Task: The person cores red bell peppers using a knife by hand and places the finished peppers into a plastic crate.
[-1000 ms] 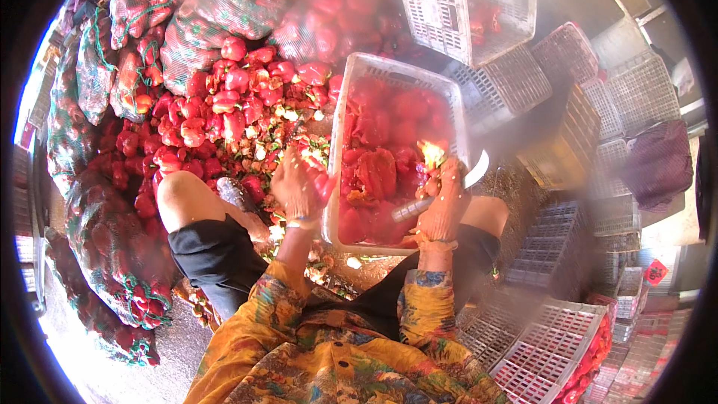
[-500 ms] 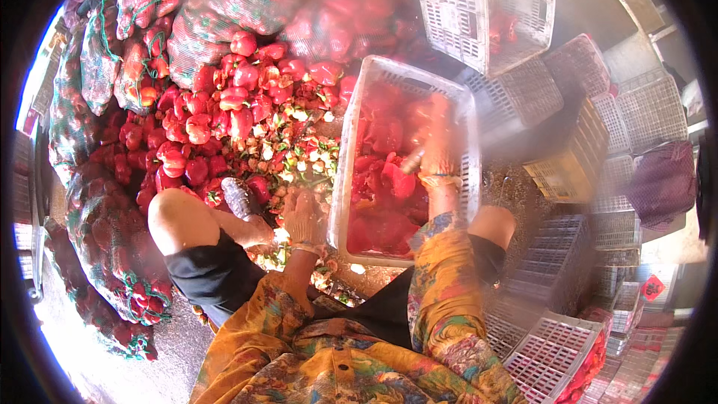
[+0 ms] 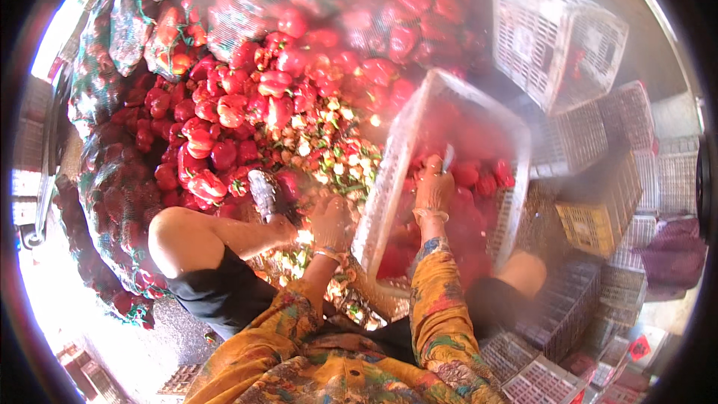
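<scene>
A white plastic crate point(image 3: 394, 151) with halved and loose red bell peppers point(image 3: 465, 173) inside stands in front of me, between my knees. Over the crate, my right hand point(image 3: 434, 185) is closed around a small knife point(image 3: 449, 157), whose pale blade shows beside the fingers. My left hand point(image 3: 331, 221) is just left of the crate wall, low over a heap of cut pepper cores point(image 3: 318, 151). Its fingers are foreshortened and blurred, so whether they hold anything is unclear. Whole red peppers point(image 3: 232, 108) lie piled beyond my left knee.
Mesh sacks of peppers point(image 3: 123, 209) line the left and far sides. To the right stand a tipped white crate point(image 3: 557, 49), a yellow crate point(image 3: 598, 217) and stacked grey crates point(image 3: 557, 303). A purple cloth or sack point(image 3: 671, 254) hangs over crates at far right.
The view has turned, so the crate and pile sit further right. My right hand has shifted over the crate, and the knife now points away from me rather than leftward. My left hand stays beside the crate.
</scene>
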`<state>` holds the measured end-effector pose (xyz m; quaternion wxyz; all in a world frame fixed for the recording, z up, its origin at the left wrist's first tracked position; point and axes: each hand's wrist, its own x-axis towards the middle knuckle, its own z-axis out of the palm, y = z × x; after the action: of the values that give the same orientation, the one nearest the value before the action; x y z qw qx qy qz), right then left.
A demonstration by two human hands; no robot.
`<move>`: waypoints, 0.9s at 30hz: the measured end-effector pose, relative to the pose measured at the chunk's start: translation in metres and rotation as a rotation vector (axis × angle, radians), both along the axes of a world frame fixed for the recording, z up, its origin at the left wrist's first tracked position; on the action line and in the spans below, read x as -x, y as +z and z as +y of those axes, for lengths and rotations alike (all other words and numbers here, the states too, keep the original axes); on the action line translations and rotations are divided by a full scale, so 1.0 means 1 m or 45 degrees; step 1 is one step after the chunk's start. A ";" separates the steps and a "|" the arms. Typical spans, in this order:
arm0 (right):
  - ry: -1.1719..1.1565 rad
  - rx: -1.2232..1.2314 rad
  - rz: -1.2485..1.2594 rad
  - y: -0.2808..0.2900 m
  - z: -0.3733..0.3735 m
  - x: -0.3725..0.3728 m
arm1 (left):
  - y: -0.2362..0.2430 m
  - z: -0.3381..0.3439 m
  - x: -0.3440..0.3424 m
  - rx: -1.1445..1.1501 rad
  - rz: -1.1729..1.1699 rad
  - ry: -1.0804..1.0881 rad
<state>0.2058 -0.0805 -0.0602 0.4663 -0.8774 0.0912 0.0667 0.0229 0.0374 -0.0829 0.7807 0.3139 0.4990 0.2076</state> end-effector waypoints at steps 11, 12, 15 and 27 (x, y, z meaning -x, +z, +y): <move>0.082 -0.418 0.196 -0.009 0.036 -0.018 | -0.063 0.171 -0.090 -1.581 0.988 -0.036; 0.072 -0.400 0.202 -0.012 0.030 -0.012 | -0.053 0.196 -0.105 -1.727 1.019 -0.021; 0.074 -0.383 0.218 -0.018 0.022 -0.001 | -0.045 0.280 -0.126 -2.174 1.201 -0.736; 0.139 -0.374 0.196 -0.027 0.021 0.002 | -0.079 0.321 -0.124 -1.851 0.901 -1.046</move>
<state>0.2039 -0.0593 -0.0875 0.5768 -0.7958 0.0682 0.1714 0.1474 0.3585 -0.1620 0.2039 0.9280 0.3044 0.0679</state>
